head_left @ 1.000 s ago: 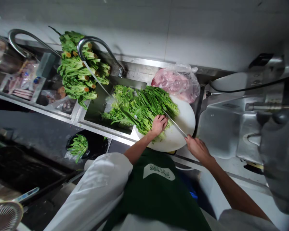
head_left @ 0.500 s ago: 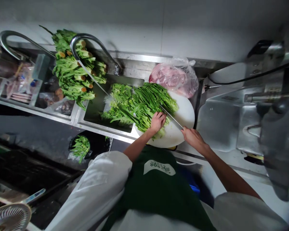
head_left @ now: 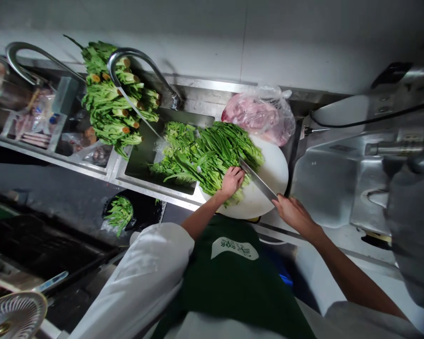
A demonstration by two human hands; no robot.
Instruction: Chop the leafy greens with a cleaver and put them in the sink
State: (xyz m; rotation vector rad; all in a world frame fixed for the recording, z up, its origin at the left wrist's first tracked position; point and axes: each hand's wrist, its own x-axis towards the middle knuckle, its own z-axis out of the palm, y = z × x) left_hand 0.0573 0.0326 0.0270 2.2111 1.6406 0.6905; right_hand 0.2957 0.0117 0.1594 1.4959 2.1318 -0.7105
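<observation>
My right hand (head_left: 292, 213) is closed round the handle of a long knife (head_left: 260, 182), whose blade slants up and left to the leafy greens. My left hand (head_left: 232, 181) presses down on the greens (head_left: 222, 149) with its fingers curled, close to the blade's tip. The greens lie in a thick bunch over the left part of a round white cutting board (head_left: 276, 162). Their leafy ends reach left toward the sink (head_left: 136, 165), where cut greens (head_left: 178, 141) lie under the faucet's stream.
Whole leafy stalks (head_left: 118, 108) are heaped left of the faucet (head_left: 141, 52). Meat in a clear plastic bag (head_left: 261, 115) sits behind the board. To the right stands a metal slicing machine (head_left: 325, 188). A black-lined bin (head_left: 141, 212) with greens is on the floor.
My right hand and the knife have shifted to the right and slightly down, and more of the blade's flat shows. My left hand stays on the greens. The camera view has shifted slightly.
</observation>
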